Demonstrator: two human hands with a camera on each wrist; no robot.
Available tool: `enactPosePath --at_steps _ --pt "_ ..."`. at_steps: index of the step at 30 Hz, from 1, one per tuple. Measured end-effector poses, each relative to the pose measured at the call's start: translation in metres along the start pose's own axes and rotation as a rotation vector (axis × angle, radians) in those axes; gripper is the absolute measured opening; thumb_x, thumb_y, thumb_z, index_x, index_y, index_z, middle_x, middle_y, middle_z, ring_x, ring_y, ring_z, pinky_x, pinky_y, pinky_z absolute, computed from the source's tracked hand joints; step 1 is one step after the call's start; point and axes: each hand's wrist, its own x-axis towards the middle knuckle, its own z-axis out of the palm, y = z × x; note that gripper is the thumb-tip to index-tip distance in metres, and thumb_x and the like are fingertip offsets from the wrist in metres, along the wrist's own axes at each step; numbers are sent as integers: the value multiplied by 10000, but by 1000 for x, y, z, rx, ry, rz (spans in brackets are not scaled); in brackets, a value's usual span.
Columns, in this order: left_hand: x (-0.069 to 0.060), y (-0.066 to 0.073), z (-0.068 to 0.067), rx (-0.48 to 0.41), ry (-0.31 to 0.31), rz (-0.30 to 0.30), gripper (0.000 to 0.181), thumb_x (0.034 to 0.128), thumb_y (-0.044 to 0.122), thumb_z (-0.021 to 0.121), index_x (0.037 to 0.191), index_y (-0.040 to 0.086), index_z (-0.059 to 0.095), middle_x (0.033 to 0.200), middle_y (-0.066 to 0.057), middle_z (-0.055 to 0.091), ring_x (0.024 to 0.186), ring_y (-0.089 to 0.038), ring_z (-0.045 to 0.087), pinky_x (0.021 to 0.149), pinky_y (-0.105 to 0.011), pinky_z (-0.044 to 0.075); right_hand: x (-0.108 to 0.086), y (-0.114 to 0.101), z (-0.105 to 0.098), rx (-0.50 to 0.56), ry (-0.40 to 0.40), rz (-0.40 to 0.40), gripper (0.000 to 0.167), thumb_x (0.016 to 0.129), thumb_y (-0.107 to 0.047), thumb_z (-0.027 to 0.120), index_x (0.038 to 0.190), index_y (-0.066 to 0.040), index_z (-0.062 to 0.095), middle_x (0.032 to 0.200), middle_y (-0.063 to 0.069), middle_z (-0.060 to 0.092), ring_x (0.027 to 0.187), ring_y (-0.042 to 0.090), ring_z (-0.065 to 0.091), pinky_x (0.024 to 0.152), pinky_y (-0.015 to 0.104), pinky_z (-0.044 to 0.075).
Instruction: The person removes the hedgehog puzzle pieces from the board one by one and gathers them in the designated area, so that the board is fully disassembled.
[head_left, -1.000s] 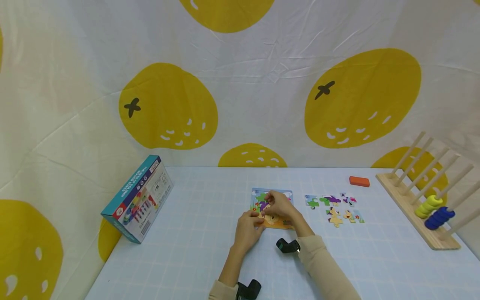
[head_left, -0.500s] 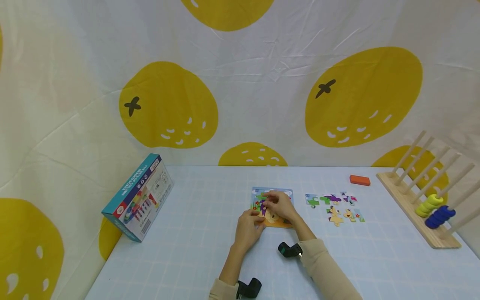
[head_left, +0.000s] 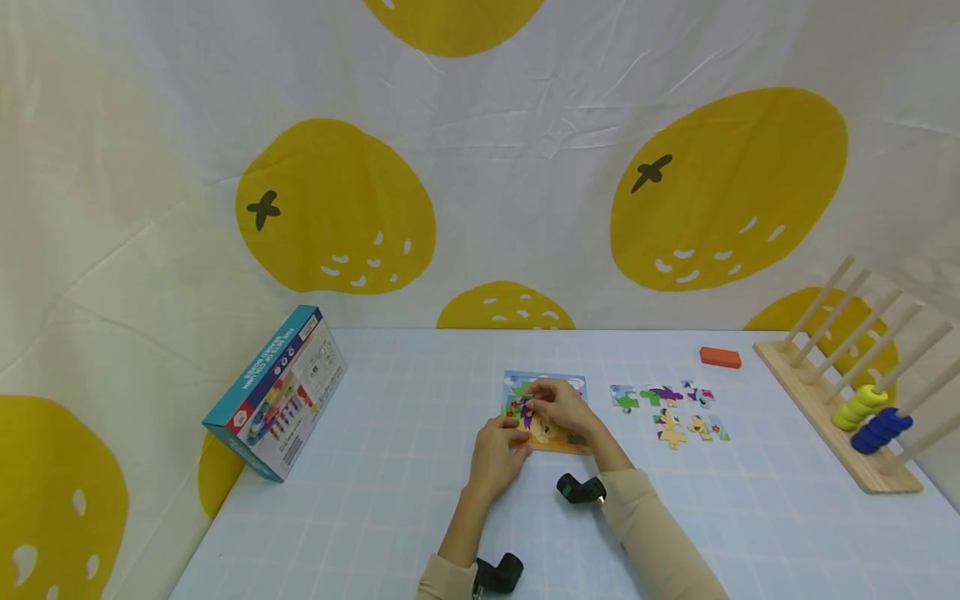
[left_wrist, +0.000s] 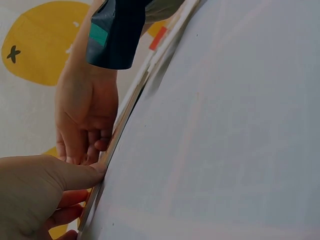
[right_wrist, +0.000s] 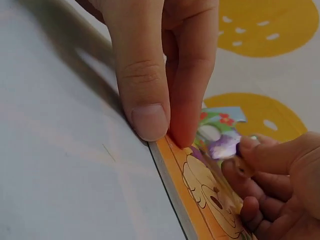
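Note:
A small picture puzzle board (head_left: 562,444) with an orange lower border lies flat on the table in front of me. My left hand (head_left: 495,458) holds its lower left corner; in the right wrist view the thumb (right_wrist: 150,120) is against the side edge and a finger lies on top. My right hand (head_left: 561,406) is above the board's middle. Between its thumb and fingers it pinches a puzzle piece (right_wrist: 226,146) with purple on it, touching or just over the picture; I cannot tell which. Part of the board is hidden under both hands.
Several loose puzzle pieces (head_left: 670,427) lie right of the board. Behind them is an orange-red block (head_left: 720,357). A wooden peg rack (head_left: 840,417) with yellow and blue beads stands at far right, a box (head_left: 281,400) at left. A patterned cloth hangs behind.
My right hand has shifted slightly left and lowered over the board, with the piece in its fingers. The left hand stays at the corner. The head view has tilted a little.

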Motion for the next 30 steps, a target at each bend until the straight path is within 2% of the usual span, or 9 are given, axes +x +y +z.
enactPosePath --at_steps 4,6,9,12,16,19,22,25,30 --pt "0 0 0 16 -11 -12 161 767 152 773 913 85 759 1068 -53 647 1023 -230 572 905 -394 455 -2 -8 0 81 56 2 270 900 -29 603 1110 139 580 835 256 658 712 362 649 602 353 544" --pt "0 0 -1 20 -17 -14 160 770 153 771 916 86 759 1068 -52 647 1023 -228 572 906 -394 455 -5 -16 -1 108 73 3 297 898 3 591 1135 175 549 855 309 640 727 430 639 613 398 550" --pt "0 1 -1 9 -24 -18 160 774 151 768 918 82 758 1069 -55 647 1024 -229 571 910 -397 454 -9 -26 -3 106 84 5 313 892 36 579 1157 195 523 902 338 621 776 458 628 628 417 548" --pt "0 2 -2 3 -19 -16 162 772 146 767 919 78 757 1070 -59 647 1025 -234 571 913 -402 452 -11 -18 -6 107 99 12 316 899 27 574 1181 163 534 948 304 628 806 391 642 621 356 545" --pt "0 2 -1 8 -11 -18 169 765 149 769 921 86 755 1073 -56 647 1031 -235 571 920 -398 448 -11 5 -15 83 139 -6 326 914 -33 582 1202 118 553 982 256 641 829 290 655 649 276 536" --pt "0 3 -1 7 -3 -25 169 760 146 771 916 85 754 1074 -58 647 1033 -239 573 926 -398 446 -17 14 -28 61 181 -23 322 916 -42 583 1193 121 561 971 262 644 833 288 656 678 242 529" --pt "0 4 0 1 2 -40 165 761 138 772 914 80 753 1075 -61 646 1032 -244 573 928 -401 447 -29 13 -44 49 195 -25 317 909 -21 584 1182 138 560 947 283 647 800 300 654 673 205 515" --pt "-1 5 0 -5 0 -66 162 768 139 770 918 81 753 1084 -58 642 1037 -244 571 931 -403 451 -43 15 -62 1 205 16 318 906 -44 598 1177 119 574 930 254 666 766 229 656 658 177 497" --pt "-1 6 0 -9 -1 -96 160 777 145 768 926 89 753 1097 -49 636 1049 -238 567 941 -399 455 -66 25 -88 -96 248 110 315 907 -95 613 1170 79 599 906 193 685 735 160 631 626 199 476"
